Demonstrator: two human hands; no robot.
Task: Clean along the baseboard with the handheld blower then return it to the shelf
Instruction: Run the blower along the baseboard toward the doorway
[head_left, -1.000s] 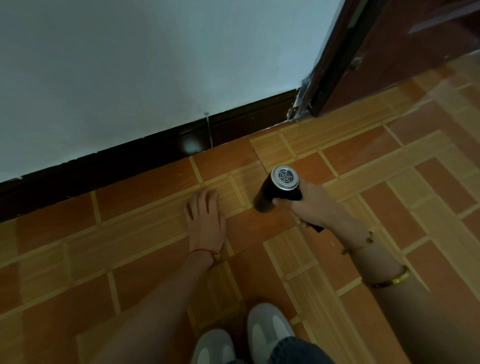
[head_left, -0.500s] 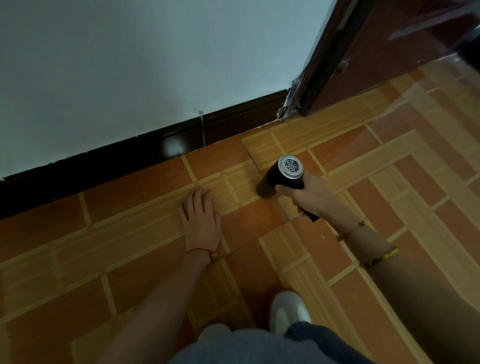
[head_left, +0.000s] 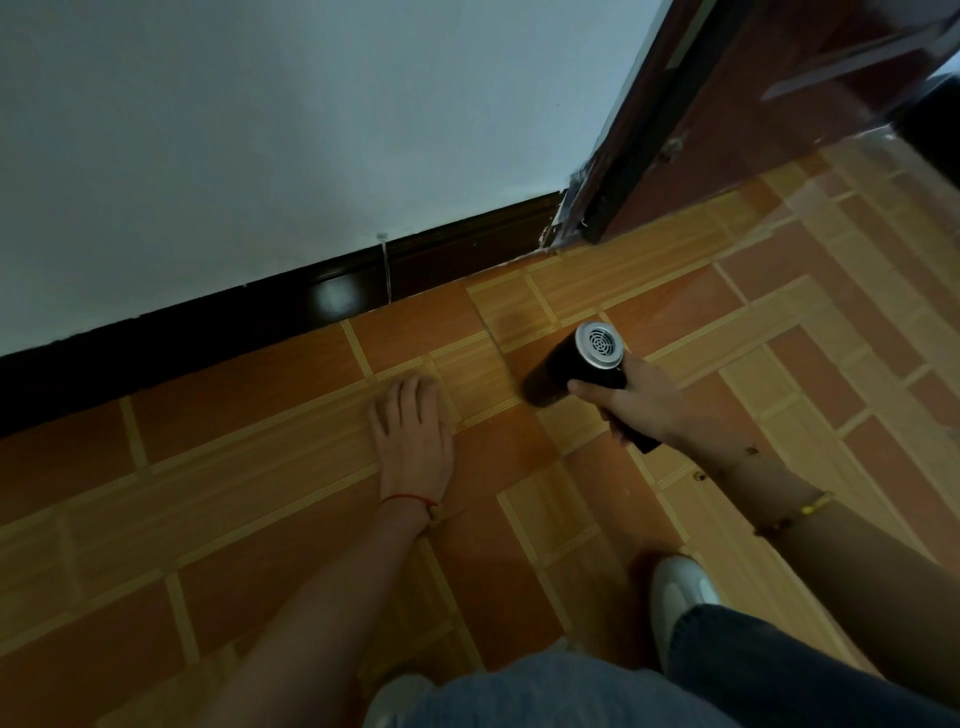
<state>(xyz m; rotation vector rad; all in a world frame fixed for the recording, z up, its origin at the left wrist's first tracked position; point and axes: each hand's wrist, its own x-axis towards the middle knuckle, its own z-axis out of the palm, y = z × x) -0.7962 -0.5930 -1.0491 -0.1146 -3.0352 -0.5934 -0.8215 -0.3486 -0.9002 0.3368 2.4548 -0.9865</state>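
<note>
No writing, label, brand or number can be read anywhere in this view. The handheld blower (head_left: 569, 366) shows only a plain dark body and a silver grille at its rear end; if any marking sits on its casing, the dim light and small scale hide it. The baseboard (head_left: 322, 301) and floor tiles (head_left: 249, 395) carry no signs.

- This looks like a room in a home, seen at floor level beside a doorway.
- The floor (head_left: 249, 395) is tiled in orange-brown and tan blocks with pale grout lines.
- A dark glossy baseboard (head_left: 291, 306) runs along the foot of a plain painted wall (head_left: 311, 114).
- A dark reddish wooden door (head_left: 779, 88) stands in its frame (head_left: 618, 171) at the wall's right end.
</note>
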